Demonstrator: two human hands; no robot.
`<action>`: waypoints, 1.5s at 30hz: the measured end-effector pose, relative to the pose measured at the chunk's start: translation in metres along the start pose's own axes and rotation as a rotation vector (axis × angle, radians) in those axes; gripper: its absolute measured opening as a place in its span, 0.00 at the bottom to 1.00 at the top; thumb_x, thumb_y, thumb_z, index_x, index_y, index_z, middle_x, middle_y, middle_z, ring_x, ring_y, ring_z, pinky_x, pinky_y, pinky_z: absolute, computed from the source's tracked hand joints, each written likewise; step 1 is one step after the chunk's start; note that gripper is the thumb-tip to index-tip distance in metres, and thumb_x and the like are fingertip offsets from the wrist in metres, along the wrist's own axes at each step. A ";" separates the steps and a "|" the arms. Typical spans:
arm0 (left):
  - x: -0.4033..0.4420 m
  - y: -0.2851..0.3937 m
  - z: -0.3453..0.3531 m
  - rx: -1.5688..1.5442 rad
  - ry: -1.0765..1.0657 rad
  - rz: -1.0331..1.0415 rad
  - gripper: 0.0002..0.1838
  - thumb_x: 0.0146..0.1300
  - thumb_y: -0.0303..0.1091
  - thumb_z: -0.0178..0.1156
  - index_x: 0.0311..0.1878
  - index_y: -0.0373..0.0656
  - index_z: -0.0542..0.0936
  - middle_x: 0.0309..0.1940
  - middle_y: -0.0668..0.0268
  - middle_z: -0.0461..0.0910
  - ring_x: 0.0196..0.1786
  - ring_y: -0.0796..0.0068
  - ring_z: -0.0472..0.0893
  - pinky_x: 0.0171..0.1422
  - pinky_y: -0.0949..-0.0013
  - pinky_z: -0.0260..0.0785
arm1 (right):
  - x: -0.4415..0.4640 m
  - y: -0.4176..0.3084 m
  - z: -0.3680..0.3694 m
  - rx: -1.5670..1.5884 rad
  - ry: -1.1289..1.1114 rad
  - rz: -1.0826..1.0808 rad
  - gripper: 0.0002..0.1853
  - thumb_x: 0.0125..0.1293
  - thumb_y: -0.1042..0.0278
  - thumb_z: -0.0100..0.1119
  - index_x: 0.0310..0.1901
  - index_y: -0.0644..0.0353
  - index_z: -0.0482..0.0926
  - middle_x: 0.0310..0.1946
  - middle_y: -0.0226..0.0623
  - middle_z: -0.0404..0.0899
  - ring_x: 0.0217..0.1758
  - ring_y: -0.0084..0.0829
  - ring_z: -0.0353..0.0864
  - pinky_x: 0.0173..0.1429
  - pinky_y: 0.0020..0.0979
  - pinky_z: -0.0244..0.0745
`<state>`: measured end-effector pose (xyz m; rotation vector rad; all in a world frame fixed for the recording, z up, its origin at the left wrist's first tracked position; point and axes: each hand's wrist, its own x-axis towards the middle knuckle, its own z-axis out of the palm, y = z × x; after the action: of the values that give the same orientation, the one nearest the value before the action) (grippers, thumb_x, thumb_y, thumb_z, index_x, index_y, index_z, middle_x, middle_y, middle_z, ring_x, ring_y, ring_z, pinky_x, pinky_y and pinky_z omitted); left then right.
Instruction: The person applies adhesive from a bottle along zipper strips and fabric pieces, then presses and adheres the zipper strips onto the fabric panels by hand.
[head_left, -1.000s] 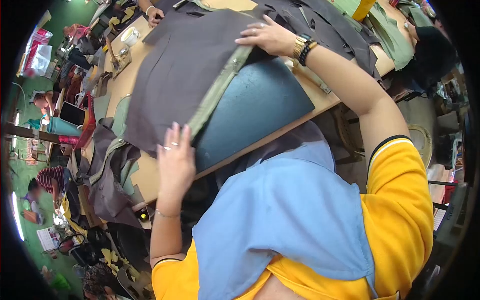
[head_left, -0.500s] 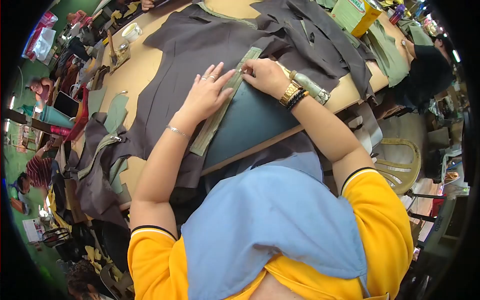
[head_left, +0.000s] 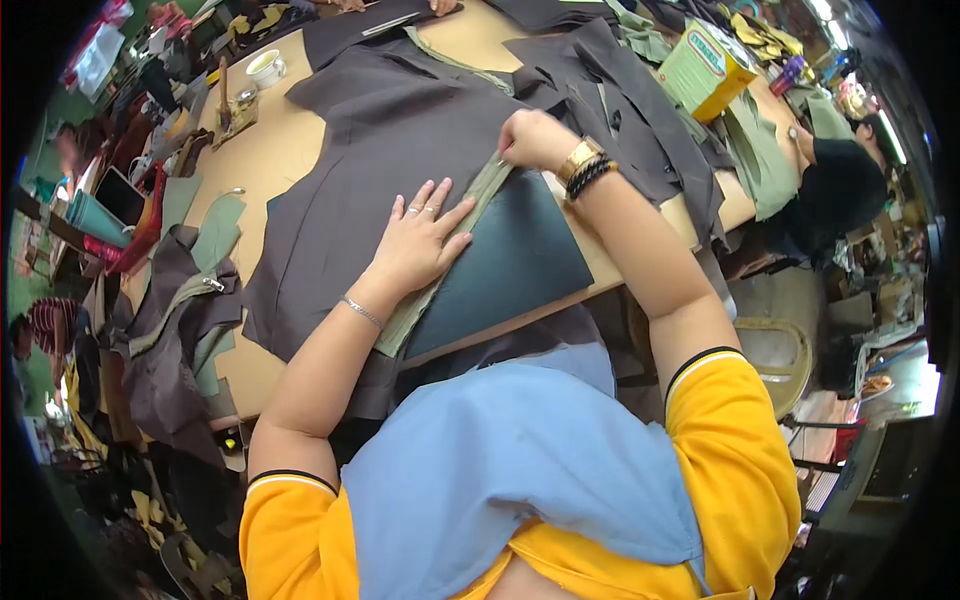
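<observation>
A long olive-green strip (head_left: 484,186) runs along the edge of a dark grey-brown fabric piece (head_left: 370,170), slanting from near me to the upper right. My left hand (head_left: 418,238) lies flat with fingers spread, across the strip and the fabric. At the strip's far end, my right hand (head_left: 535,140) is closed, thumb and fingers pinching that end. A dark blue-green board (head_left: 510,265) lies on the table to the right of the strip, partly beneath it.
To the left lie more dark fabric with a zipper (head_left: 180,310) and a green cut piece (head_left: 218,232). A white cup (head_left: 266,68) stands at the back left. A yellow-green box (head_left: 705,70) is at the back right. Another person (head_left: 845,175) is at the right.
My right hand has moved up along the strip, away from me, to its far end. My left hand stays flat, slightly nearer me. The bottle beside my right wrist is now out of sight.
</observation>
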<state>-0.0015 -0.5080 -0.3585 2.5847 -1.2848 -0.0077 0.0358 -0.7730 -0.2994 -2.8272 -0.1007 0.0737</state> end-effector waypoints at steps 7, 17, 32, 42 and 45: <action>-0.002 0.002 -0.003 -0.053 -0.007 0.007 0.30 0.76 0.56 0.48 0.78 0.59 0.66 0.81 0.55 0.55 0.83 0.49 0.51 0.82 0.36 0.42 | 0.038 0.013 -0.001 0.015 0.037 0.069 0.12 0.45 0.67 0.72 0.36 0.55 0.90 0.38 0.45 0.88 0.45 0.43 0.88 0.53 0.39 0.83; -0.034 -0.048 -0.025 -0.149 0.037 -0.148 0.36 0.68 0.60 0.59 0.76 0.57 0.69 0.80 0.54 0.57 0.83 0.49 0.52 0.83 0.37 0.41 | -0.129 0.051 0.013 0.048 0.482 0.057 0.21 0.62 0.54 0.71 0.50 0.61 0.84 0.49 0.42 0.85 0.53 0.42 0.83 0.58 0.39 0.78; -0.035 -0.047 -0.021 -0.053 0.079 -0.130 0.52 0.52 0.77 0.62 0.75 0.54 0.70 0.79 0.54 0.60 0.82 0.51 0.54 0.82 0.37 0.44 | -0.157 0.048 -0.006 0.425 0.552 0.055 0.22 0.58 0.62 0.76 0.51 0.65 0.82 0.40 0.35 0.86 0.42 0.25 0.84 0.50 0.30 0.79; -0.036 -0.046 -0.021 -0.088 0.081 -0.137 0.50 0.53 0.73 0.65 0.75 0.55 0.69 0.80 0.57 0.58 0.83 0.51 0.53 0.83 0.38 0.42 | -0.109 0.034 -0.036 -0.031 0.399 -0.145 0.20 0.54 0.62 0.73 0.48 0.61 0.84 0.36 0.46 0.85 0.40 0.46 0.85 0.46 0.40 0.81; -0.036 -0.047 -0.021 -0.085 0.080 -0.134 0.51 0.53 0.73 0.65 0.76 0.55 0.69 0.80 0.57 0.58 0.83 0.51 0.52 0.83 0.38 0.42 | -0.107 0.029 -0.040 -0.063 0.364 -0.146 0.22 0.54 0.65 0.73 0.51 0.61 0.83 0.37 0.47 0.85 0.41 0.46 0.85 0.50 0.39 0.80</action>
<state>0.0159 -0.4483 -0.3531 2.5663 -1.0584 0.0162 -0.0663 -0.8205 -0.2662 -2.8319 -0.2283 -0.4811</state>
